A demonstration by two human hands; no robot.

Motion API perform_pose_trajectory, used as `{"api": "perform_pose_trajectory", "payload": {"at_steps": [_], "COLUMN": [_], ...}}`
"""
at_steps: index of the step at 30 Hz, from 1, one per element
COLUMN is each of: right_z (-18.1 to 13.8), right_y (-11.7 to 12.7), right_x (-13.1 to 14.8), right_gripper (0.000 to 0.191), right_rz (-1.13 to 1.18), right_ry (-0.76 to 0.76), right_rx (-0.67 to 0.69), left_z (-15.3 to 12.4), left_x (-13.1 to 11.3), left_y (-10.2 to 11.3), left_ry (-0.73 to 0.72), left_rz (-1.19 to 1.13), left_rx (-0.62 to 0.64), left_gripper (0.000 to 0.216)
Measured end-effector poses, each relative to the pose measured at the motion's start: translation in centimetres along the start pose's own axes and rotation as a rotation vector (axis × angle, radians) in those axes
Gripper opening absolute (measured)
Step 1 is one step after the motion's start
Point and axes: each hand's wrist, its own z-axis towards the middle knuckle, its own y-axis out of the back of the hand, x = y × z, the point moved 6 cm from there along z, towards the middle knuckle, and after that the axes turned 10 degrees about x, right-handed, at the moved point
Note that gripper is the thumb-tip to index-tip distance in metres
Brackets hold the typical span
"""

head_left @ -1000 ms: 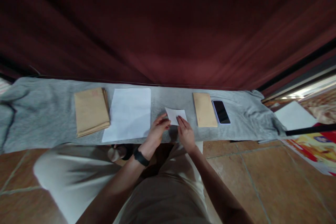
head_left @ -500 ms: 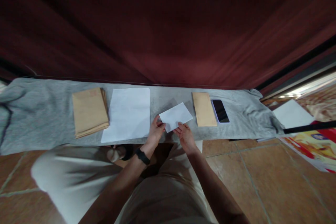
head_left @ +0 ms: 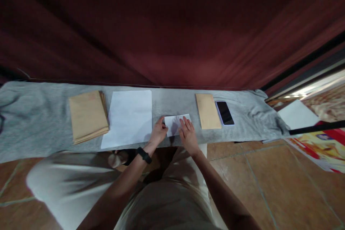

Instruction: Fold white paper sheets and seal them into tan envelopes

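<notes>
A small folded sheet of white paper [head_left: 173, 125] lies on the grey cloth in front of me. My left hand [head_left: 159, 131], with a dark band on its wrist, pinches the paper's left edge between thumb and fingers. Over its right part rests my right hand [head_left: 188, 136], open, fingers stretched out and pressing on the surface. That hand hides the paper's right end. To the left is a stack of larger white sheets [head_left: 130, 116]; to the right, a single brown envelope [head_left: 208, 111].
A pile of brown envelopes [head_left: 88, 115] lies at the left, touching the white sheets. Beside the single envelope is a phone [head_left: 225, 113] with a dark screen. The grey cloth [head_left: 250, 118] covers a narrow bench against a dark red curtain [head_left: 172, 43]. A colourful printed box [head_left: 323, 147] stands at the right.
The paper has come down from a tilted, raised pose to lie flat and straight on the cloth. My right hand has gone from gripping its edge to lying on top.
</notes>
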Motion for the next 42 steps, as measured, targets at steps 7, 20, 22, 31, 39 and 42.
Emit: {"api": "perform_pose_trajectory", "payload": {"at_steps": [7, 20, 22, 31, 39, 42], "right_z": [0.8, -0.4, -0.2, 1.6, 1.7, 1.7], "right_y": [-1.5, -0.3, -0.3, -0.9, -1.4, -1.4], "right_x": [0.5, -2.1, -1.6, 0.6, 0.4, 0.5], "right_gripper": [0.049, 0.062, 0.059, 0.052, 0.049, 0.05], "right_rz": [-0.217, -0.319, -0.32, -0.257, -0.266, -0.258], "right_ry": [0.001, -0.076, -0.068, 0.05, 0.017, 0.01], "right_rx": [0.061, -0.015, -0.008, 0.125, 0.146, 0.157], "left_z": [0.1, -0.1, 0.0, 0.3, -0.4, -0.9], "left_x": [-0.3, -1.1, -1.2, -2.0, -3.0, -3.2], "left_y": [-0.2, 0.0, 0.0, -0.4, -1.0, -1.3], "left_ry": [-0.005, -0.034, -0.034, -0.042, -0.063, -0.078], "left_rz": [0.03, 0.098, 0.131, 0.292, 0.406, 0.528], "left_rx": [-0.002, -0.046, -0.047, -0.063, -0.075, -0.109], "left_gripper": [0.072, 0.063, 0.061, 0.054, 0.053, 0.052]}}
